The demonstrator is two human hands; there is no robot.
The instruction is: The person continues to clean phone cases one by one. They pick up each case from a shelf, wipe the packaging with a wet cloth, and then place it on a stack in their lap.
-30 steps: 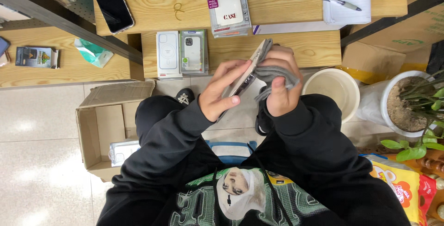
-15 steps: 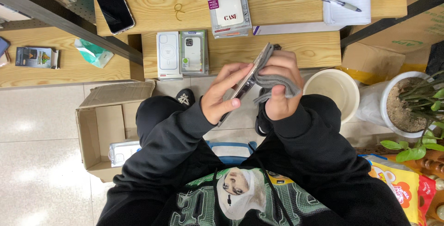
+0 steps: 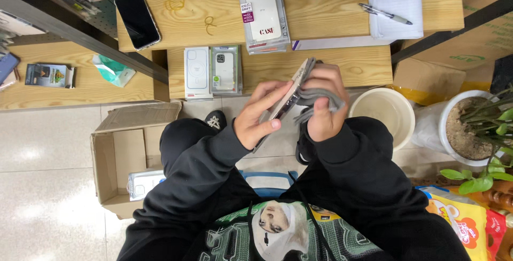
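Note:
My left hand (image 3: 260, 115) grips a slim phone (image 3: 289, 96) by its edges, held on edge and tilted up toward the wooden table. My right hand (image 3: 324, 103) presses a grey cloth (image 3: 319, 98) against the phone's far face, fingers curled around the cloth. Both hands sit just below the lower wooden shelf (image 3: 331, 63), above my knees in black sleeves.
Two boxed phone cases (image 3: 212, 71) lie on the shelf. A black phone (image 3: 138, 19), a packaged case (image 3: 265, 12), paper with a pen (image 3: 385, 14) lie on the upper table. An open cardboard box (image 3: 115, 159) stands left; a white bucket (image 3: 382, 115) and potted plant (image 3: 470, 127) right.
The hands and phone have shifted only slightly; the right hand with the cloth has moved a little along the phone's face.

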